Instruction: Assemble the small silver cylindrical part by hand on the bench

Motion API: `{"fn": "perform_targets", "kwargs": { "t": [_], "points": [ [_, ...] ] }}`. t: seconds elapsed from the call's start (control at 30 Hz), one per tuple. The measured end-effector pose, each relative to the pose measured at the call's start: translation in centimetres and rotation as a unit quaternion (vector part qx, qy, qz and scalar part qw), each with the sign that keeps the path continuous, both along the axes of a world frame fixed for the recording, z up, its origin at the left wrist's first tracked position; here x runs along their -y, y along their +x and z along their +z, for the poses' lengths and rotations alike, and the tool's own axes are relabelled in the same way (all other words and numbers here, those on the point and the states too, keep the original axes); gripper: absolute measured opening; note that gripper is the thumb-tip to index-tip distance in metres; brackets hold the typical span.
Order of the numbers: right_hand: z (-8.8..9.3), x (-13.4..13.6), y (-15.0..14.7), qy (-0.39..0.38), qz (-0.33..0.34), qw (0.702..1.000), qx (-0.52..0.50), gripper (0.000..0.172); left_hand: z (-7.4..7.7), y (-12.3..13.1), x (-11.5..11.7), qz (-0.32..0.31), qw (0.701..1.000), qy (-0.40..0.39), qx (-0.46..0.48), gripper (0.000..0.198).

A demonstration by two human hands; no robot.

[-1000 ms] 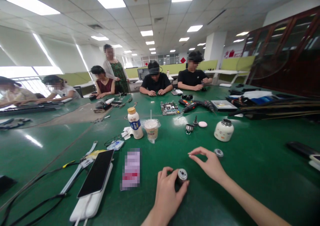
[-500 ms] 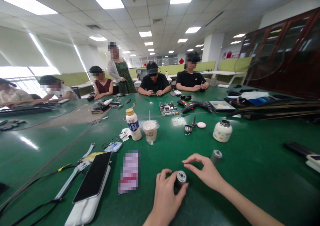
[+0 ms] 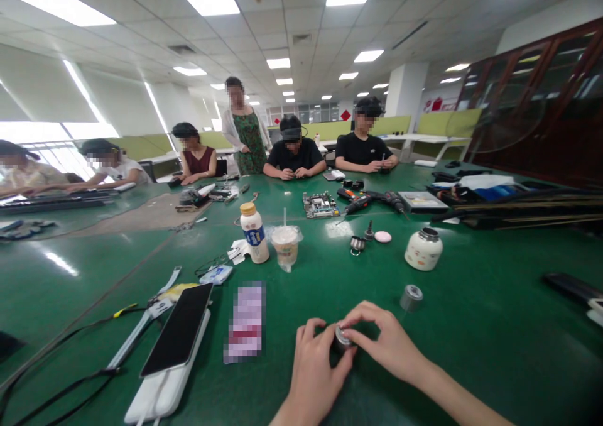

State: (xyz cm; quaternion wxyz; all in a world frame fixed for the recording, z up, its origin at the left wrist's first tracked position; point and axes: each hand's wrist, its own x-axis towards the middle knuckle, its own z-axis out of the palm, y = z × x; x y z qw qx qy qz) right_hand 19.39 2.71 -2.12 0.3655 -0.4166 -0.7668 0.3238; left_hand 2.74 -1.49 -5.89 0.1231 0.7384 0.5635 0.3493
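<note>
My left hand (image 3: 316,363) is curled around a small silver metal cylinder (image 3: 344,340) standing on the green table (image 3: 301,288). Thumb and fingers grip its sides. My right hand (image 3: 377,338) reaches in from the right, thumb and fingertips pinched together at the cylinder's top end. Whatever tiny thing those fingertips hold is hidden. A similar metal cylinder (image 3: 411,298) stands upright just beyond my right hand. Behind it is a squat cream-white bottle (image 3: 424,249) with its metal mouth uncovered.
Leftward lie a phone (image 3: 179,332) on a white power bank (image 3: 164,376), straps and a purple packet (image 3: 245,322). Ahead stand a drink bottle (image 3: 254,234) and a plastic cup (image 3: 285,247). Farther back are a circuit board (image 3: 320,205), power drills (image 3: 372,201) and several people.
My right hand has moved left and down, bringing its pinched fingertips onto the top of the cylinder. My left hand keeps its grip in nearly the same place.
</note>
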Motion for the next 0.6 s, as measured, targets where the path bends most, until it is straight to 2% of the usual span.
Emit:
{"fn": "perform_targets", "kwargs": {
  "t": [0.17,0.3,0.4,0.5,0.6],
  "points": [
    [0.6,-0.5,0.6,0.027,-0.066,0.997,-0.016,0.021,0.1,0.0,0.0,0.000,1.000,-0.008,0.000,0.022],
    [0.8,-0.3,0.7,0.029,-0.025,0.999,-0.001,0.031,0.1,0.1,0.0,-0.005,1.000,0.000,0.001,0.023],
    [0.3,0.1,0.2,0.030,-0.003,0.999,0.022,0.021,0.0,0.1,0.0,-0.009,1.000,0.004,0.002,0.025],
    [0.1,0.2,-0.1,0.032,-0.017,0.999,0.005,0.010,0.0,0.1,0.0,-0.011,1.000,-0.003,0.002,0.025],
    [0.3,-0.8,0.6,0.024,-0.056,0.997,-0.052,0.014,0.0,0.1,0.0,0.000,1.000,-0.008,-0.001,0.022]
  ]
}}
